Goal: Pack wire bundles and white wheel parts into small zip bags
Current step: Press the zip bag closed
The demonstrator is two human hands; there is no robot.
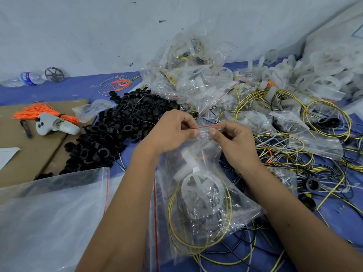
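While the small clear plastic zip bag [204, 195], already holding a white spoked plastic wheel part [196, 185] and a coiled yellow wire bundle [198, 222], hangs between the forearms, its red-lined zip strip [209, 127] runs left to right at the top. The left hand [172, 132] pinches the strip's left end and the right hand [233, 140] its right end, thumbs and forefingers clamped together. Sealing likely means sliding pinched fingers along that horizontal axis.

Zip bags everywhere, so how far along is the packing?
Done: a heap of filled bags at the back. In hand: the left hand and right hand pinch the zip strip of a bag holding a white wheel and yellow wire. Left: loose wires and white wheels on the right.
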